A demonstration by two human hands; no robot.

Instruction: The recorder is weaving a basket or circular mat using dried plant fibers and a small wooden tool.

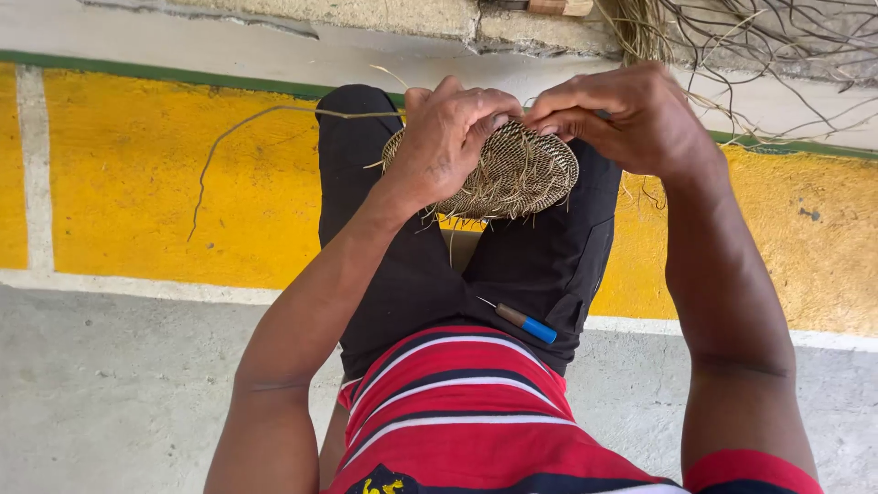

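Head view: two hands worked a round woven mat held over the knees.

Largest was the yellow floor band (137,174), which ran behind the woven mat (512,174); on the near side of the mat lay the black trousers (412,274), with a blue-tipped tool (526,323) on the lap. The mat stood tilted, its long axis running left to right, its far rim turned up toward both sets of fingers. The left hand (448,137) covered the mat's left half, thumb and fingers clamped on the rim. The right hand (631,119) sat at the mat's upper right edge, fingertips pinched together on the weave, equally near. One long loose strand (247,123) trailed from the mat's left side toward the floor.
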